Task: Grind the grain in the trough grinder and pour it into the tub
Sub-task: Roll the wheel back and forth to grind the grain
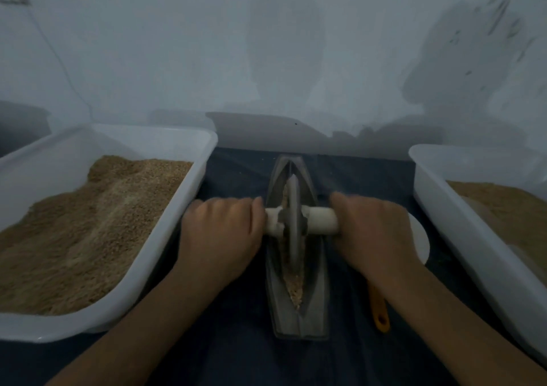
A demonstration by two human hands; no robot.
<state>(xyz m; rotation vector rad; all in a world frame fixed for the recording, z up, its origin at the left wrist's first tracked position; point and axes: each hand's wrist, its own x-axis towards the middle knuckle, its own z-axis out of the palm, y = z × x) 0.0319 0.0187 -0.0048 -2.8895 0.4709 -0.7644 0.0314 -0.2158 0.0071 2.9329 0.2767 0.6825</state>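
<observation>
A grey boat-shaped trough grinder [307, 317] lies lengthwise on the dark cloth in front of me. Its metal wheel [293, 226] stands upright in the groove, on a white axle handle [321, 221]. Tan grain [296, 291] fills the groove near the wheel and toward me. My left hand [220, 237] grips the left end of the axle. My right hand [376, 234] grips the right end. A white tub [177, 208] on the left holds a deep heap of tan grain. Another white tub [438, 205] on the right holds a shallower layer.
An orange-handled tool [380, 314] lies on the cloth under my right forearm, beside a white round object [420, 237] partly hidden by my right hand. A pale wall rises just behind the trough. Dark cloth [242, 341] covers the surface between the tubs.
</observation>
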